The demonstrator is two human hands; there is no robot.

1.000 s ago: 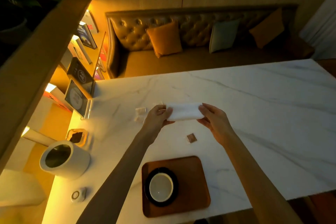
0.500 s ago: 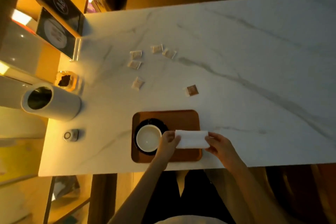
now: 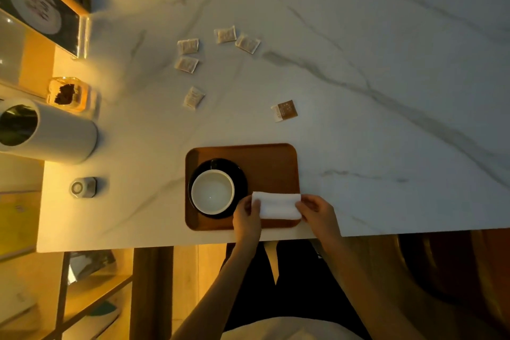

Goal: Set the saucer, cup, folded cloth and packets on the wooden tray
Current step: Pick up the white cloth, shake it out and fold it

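A wooden tray (image 3: pixel 265 163) lies near the front edge of the marble table. On its left half a white cup (image 3: pixel 212 192) stands on a black saucer (image 3: pixel 240 176). A folded white cloth (image 3: pixel 277 205) lies across the tray's front right corner. My left hand (image 3: pixel 247 218) pinches the cloth's left end and my right hand (image 3: pixel 317 211) pinches its right end. Several pale packets (image 3: pixel 187 46) lie scattered on the table beyond the tray. A single brown packet (image 3: pixel 284 110) sits closer to the tray.
A white cylinder (image 3: pixel 47 132) lies on its side at the table's left edge, with a small glass jar (image 3: pixel 70 94) behind it and a small round grey device (image 3: pixel 82 187) in front. A framed dark sign (image 3: pixel 41 5) stands at the far left corner.
My hands carried the cloth from mid-table back to the tray's front right corner and lowered it there. My head tilted down, so the sofa left the view.
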